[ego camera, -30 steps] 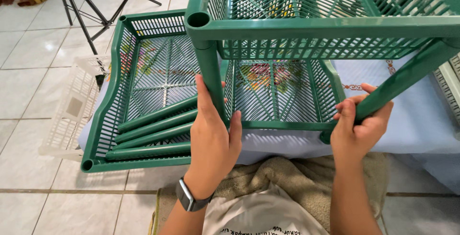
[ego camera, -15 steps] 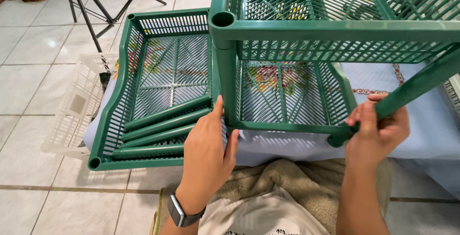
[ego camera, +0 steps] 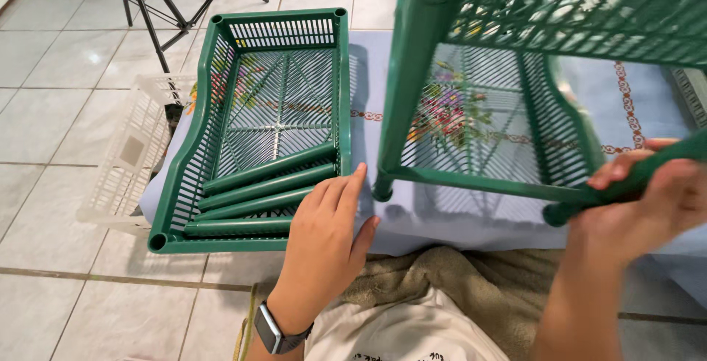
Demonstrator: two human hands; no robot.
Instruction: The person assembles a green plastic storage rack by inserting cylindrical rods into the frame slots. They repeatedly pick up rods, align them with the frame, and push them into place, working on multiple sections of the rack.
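A green plastic shelf rack (ego camera: 515, 8) of slatted trays on round legs fills the upper right, tilted over a pale blue cloth (ego camera: 442, 221). My right hand (ego camera: 648, 206) grips one green leg (ego camera: 626, 181) of the rack at the right edge. My left hand (ego camera: 324, 239), a watch on its wrist, hovers flat with fingers together, holding nothing, between the rack's near-left leg (ego camera: 401, 111) and a loose green tray (ego camera: 272, 125). Several loose green tubes (ego camera: 258, 192) lie in that tray.
A white plastic basket (ego camera: 129, 155) lies on the tiled floor left of the green tray. Black tripod legs (ego camera: 158, 8) stand at the upper left. A brownish towel (ego camera: 442, 287) covers my lap below the cloth.
My left hand has let go of the rack's near-left leg and dropped away from it. The rack has shifted right and closer, and the view has moved left.
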